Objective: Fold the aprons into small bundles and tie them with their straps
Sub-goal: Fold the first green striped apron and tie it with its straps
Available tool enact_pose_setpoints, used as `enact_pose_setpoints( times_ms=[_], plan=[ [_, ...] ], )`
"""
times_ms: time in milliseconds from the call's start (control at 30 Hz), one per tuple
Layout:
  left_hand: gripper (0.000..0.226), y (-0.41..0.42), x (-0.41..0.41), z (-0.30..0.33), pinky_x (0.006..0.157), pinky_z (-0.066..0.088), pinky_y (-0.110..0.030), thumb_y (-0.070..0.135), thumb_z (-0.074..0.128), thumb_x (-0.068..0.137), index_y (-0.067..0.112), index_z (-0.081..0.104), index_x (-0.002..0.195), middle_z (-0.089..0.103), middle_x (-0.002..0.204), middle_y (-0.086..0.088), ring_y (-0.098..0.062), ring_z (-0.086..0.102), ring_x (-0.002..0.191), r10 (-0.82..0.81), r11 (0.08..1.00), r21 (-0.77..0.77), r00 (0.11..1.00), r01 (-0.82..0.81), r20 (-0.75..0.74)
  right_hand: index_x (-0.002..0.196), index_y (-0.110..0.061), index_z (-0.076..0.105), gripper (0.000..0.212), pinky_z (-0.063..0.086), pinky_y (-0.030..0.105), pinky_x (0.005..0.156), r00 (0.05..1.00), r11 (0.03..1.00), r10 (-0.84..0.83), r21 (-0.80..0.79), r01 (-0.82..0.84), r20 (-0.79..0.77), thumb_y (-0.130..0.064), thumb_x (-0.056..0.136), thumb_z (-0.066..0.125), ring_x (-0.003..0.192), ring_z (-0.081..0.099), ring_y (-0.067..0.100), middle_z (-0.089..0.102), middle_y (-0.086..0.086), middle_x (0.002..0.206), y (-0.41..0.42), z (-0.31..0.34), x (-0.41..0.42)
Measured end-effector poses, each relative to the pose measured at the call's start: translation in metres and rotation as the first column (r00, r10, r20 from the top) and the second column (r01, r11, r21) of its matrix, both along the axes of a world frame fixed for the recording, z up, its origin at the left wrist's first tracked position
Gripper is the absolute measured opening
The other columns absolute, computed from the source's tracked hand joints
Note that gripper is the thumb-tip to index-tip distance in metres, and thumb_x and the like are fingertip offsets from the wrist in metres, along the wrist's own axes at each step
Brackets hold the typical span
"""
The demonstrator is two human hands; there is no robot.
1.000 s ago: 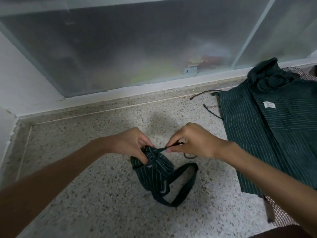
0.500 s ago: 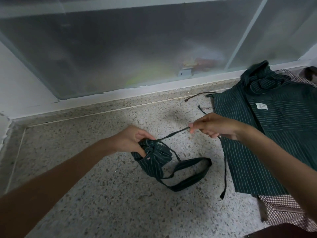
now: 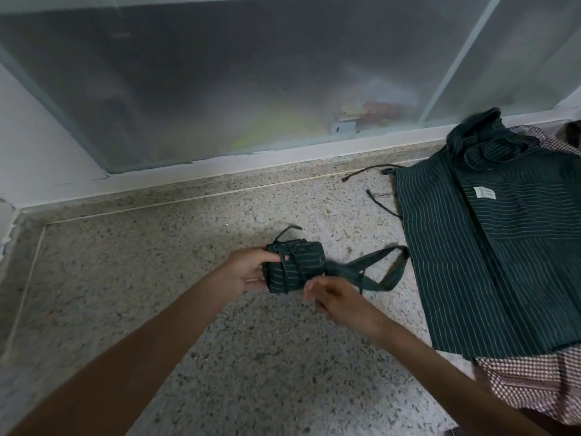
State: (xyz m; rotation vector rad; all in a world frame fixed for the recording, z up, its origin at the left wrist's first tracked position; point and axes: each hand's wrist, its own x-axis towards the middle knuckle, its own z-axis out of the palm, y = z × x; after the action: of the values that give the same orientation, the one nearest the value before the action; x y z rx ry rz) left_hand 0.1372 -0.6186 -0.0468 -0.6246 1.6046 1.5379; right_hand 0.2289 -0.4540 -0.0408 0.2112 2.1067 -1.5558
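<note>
1. The apron bundle (image 3: pixel 294 267) is a small dark green block with thin pale stripes, folded tight and sitting on the speckled counter (image 3: pixel 157 253), roughly mid-frame.
2. A thin strap wraps across its front, and one short end (image 3: pixel 287 231) sticks up at the back.
3. The wide neck loop (image 3: pixel 382 269) trails out to the right, lying flat on the counter.
4. Left hand (image 3: pixel 248 270): grip is curled round the bundle's left end, holding it.
5. Right hand (image 3: pixel 338 298) is at the bundle's lower right corner, fingers curled; it's blurry, so I can't tell if that grip has anything.
6. To the right, a flat green striped apron (image 3: pixel 490 262) lies on checked cloth (image 3: pixel 540 385).
</note>
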Motion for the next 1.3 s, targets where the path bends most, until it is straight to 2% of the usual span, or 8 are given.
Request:
enact_pose_setpoints(
  times_ms=[167,300,400,567,700,867,1000,1300],
  plan=[
    [0.045,-0.013,-0.011,0.002,0.067,0.050,-0.025,0.015,0.069,0.080,0.006,0.055,0.121,0.064,0.113,-0.010,-0.018,0.062,0.097,0.160,0.974,0.158,0.987,-0.159,0.007,0.080,-0.017,0.057,0.029,0.020,0.017,0.045,0.947,0.837,0.002,-0.518,0.175,0.322,-0.036,0.096,0.042,0.045,0.024,0.006,0.032,-0.007,0.054,0.010,-0.031,0.019],
    [0.044,-0.036,-0.027,0.034,0.074,0.053,-0.029,0.020,0.080,0.061,0.011,0.068,0.103,0.069,0.097,-0.005,-0.017,0.066,0.089,-0.055,0.941,0.326,0.990,0.095,-0.130,0.081,-0.022,0.065,0.026,0.037,0.016,0.067,0.930,0.805,0.154,-0.588,0.078,0.335,-0.044,0.089,0.054,0.060,0.043,0.006,0.045,-0.008,0.063,0.032,-0.036,0.026],
    [0.059,-0.048,-0.038,0.057,0.070,0.056,-0.024,0.027,0.095,0.032,0.019,0.077,0.087,0.072,0.092,-0.001,-0.014,0.069,0.084,-0.340,0.836,0.344,0.896,0.427,-0.287,0.080,-0.024,0.071,0.027,0.041,0.023,0.088,0.904,0.835,0.260,-0.550,-0.034,0.339,-0.051,0.075,0.070,0.080,0.057,0.008,0.061,-0.008,0.078,0.044,-0.036,0.018],
    [0.051,-0.043,-0.046,0.092,0.080,0.054,-0.027,0.022,0.092,0.045,0.029,0.076,0.092,0.073,0.097,0.003,-0.013,0.068,0.094,-0.680,0.514,0.187,0.531,0.837,-0.505,0.119,0.006,0.056,0.051,0.042,0.028,0.103,0.832,0.892,0.390,-0.385,-0.236,0.396,-0.034,0.088,0.063,0.116,0.057,0.021,0.059,0.017,0.123,0.046,-0.038,-0.007],
    [0.053,-0.032,-0.035,0.096,0.090,0.051,-0.047,0.038,0.089,0.049,0.037,0.072,0.099,0.072,0.104,0.002,-0.025,0.064,0.102,-0.804,0.303,0.128,0.325,0.944,-0.497,0.094,-0.028,0.069,0.016,0.041,0.030,0.103,0.858,0.919,0.387,-0.064,-0.390,0.337,-0.038,0.088,0.059,0.098,0.061,-0.002,0.067,-0.017,0.101,0.036,-0.008,-0.045],
    [0.046,-0.040,-0.022,0.072,0.085,0.050,-0.023,-0.001,0.078,0.066,0.026,0.072,0.102,0.072,0.106,0.000,-0.013,0.066,0.099,-0.830,0.474,-0.019,0.440,0.880,-0.343,0.090,-0.022,0.070,0.007,0.046,0.021,0.085,0.977,0.977,0.202,-0.090,-0.196,0.073,-0.024,0.086,0.064,0.088,0.065,0.002,0.072,-0.010,0.088,0.040,0.017,-0.084],
    [0.041,-0.046,-0.013,0.040,0.100,0.045,-0.030,0.013,0.085,0.062,0.033,0.074,0.097,0.067,0.112,0.013,-0.010,0.060,0.108,-0.770,0.630,-0.182,0.577,0.755,-0.272,0.093,-0.014,0.067,0.010,0.051,0.021,0.080,0.951,0.951,0.302,-0.090,-0.296,0.063,-0.021,0.091,0.060,0.084,0.066,0.010,0.071,0.000,0.090,0.037,0.015,-0.078],
    [0.044,-0.036,-0.005,0.028,0.084,0.047,-0.010,0.008,0.081,0.067,0.030,0.071,0.103,0.070,0.106,0.014,0.001,0.061,0.104,-0.888,0.451,-0.192,0.415,0.872,-0.199,0.083,-0.017,0.073,0.013,0.038,0.014,0.056,0.931,0.932,0.362,0.040,-0.361,-0.036,-0.026,0.086,0.066,0.057,0.052,0.002,0.061,-0.011,0.060,0.046,0.020,-0.065]
  ],
)
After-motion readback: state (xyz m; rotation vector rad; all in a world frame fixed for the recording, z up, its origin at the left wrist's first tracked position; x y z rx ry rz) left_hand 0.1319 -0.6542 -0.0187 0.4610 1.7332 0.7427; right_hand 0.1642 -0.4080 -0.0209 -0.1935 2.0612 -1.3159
